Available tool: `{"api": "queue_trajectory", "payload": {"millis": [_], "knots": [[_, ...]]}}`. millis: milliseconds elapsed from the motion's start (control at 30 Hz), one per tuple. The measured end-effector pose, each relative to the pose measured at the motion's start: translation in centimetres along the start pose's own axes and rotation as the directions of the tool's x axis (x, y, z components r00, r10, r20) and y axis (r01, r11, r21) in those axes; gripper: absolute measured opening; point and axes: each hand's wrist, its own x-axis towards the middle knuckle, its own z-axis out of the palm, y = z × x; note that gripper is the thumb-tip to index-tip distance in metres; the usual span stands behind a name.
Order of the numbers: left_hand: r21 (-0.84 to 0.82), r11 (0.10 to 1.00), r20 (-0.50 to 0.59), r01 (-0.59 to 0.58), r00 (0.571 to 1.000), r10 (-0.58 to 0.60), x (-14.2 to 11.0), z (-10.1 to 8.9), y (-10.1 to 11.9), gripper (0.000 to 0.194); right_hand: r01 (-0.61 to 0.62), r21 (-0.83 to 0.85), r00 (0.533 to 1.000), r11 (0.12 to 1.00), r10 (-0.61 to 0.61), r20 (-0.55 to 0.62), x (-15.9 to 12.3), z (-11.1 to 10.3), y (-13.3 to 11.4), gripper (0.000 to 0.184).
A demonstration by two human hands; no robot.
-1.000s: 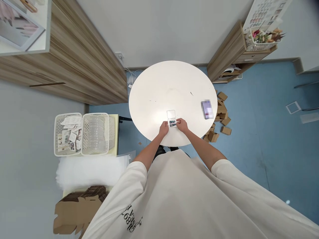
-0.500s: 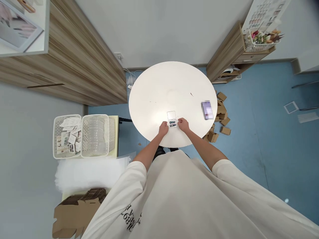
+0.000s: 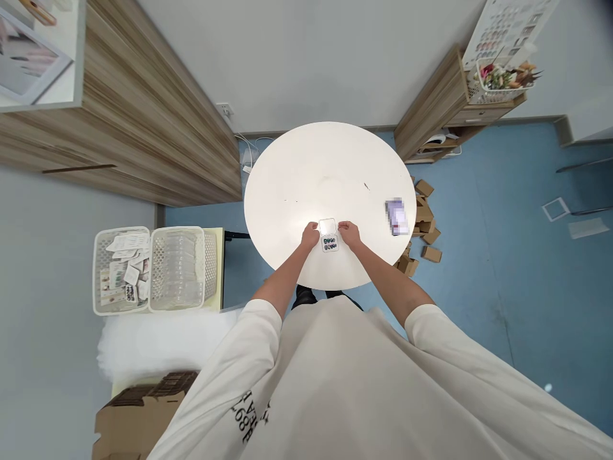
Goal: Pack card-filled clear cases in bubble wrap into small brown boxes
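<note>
A small clear plastic case [image 3: 330, 248] lies on the white round table [image 3: 292, 172] near its front edge. Its transparent lid [image 3: 328, 227] is hinged back, away from me. Several small dark and green glossy pieces, perhaps press-on nails, sit in rows inside. My left hand [image 3: 310, 235] is at the lid's left edge, fingertips close to it; contact is too small to tell. Just off the lid's right edge is my right hand [image 3: 349, 234], its fingers bent loosely and a little apart. Neither hand shows anything held.
A blurred purple packet [image 3: 397, 216] lies at the table's right. White baskets [image 3: 154, 268] with paper cards and clear cases stand at left, above white sheeting [image 3: 158, 342] and flattened cardboard [image 3: 136, 425]. Small cardboard boxes [image 3: 424, 220] lie on the floor at right. Wooden cabinets flank the table.
Both hands have let go of the case's sides and moved forward to either side of the raised lid. The case stays on the table; the view has shifted slightly.
</note>
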Motion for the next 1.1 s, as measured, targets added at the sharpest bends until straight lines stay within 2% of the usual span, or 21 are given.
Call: {"api": "queue_trajectory", "payload": {"millis": [167, 267, 400, 667, 900, 1100], "knots": [[-0.077, 0.996, 0.032, -0.040, 0.999, 0.042, 0.3, 0.4, -0.3, 0.048, -0.004, 0.069, 0.999, 0.998, 0.001, 0.048, 0.6, 1.0, 0.6, 0.040], [-0.110, 0.994, 0.036, -0.009, 0.999, 0.013, 0.4, 0.4, -0.2, 0.050, -0.025, 0.113, 0.997, 0.993, 0.016, 0.079, 0.8, 1.0, 0.9, 0.043], [-0.127, 0.991, 0.065, 0.037, 0.997, -0.029, 0.3, 0.2, 0.2, 0.059, -0.050, 0.155, 0.992, 0.987, 0.031, 0.120, 0.8, 0.6, 0.7, 0.046], [-0.104, 0.994, 0.078, 0.012, 0.997, -0.004, 0.2, 0.0, 0.9, 0.080, -0.020, 0.172, 0.992, 0.985, -0.002, 0.125, -0.3, -0.3, -1.1, 0.050], [-0.033, 0.995, 0.081, -0.090, 0.992, 0.092, -0.3, -0.3, 1.6, 0.067, 0.027, 0.123, 0.990, 0.992, -0.044, 0.135, -1.5, -0.7, -2.2, 0.052], [-0.049, 0.986, 0.038, -0.162, 0.986, 0.163, -1.7, -0.5, 0.3, 0.056, 0.090, 0.149, 0.984, 0.985, -0.110, 0.139, -3.6, -1.0, -1.6, 0.051]]}}
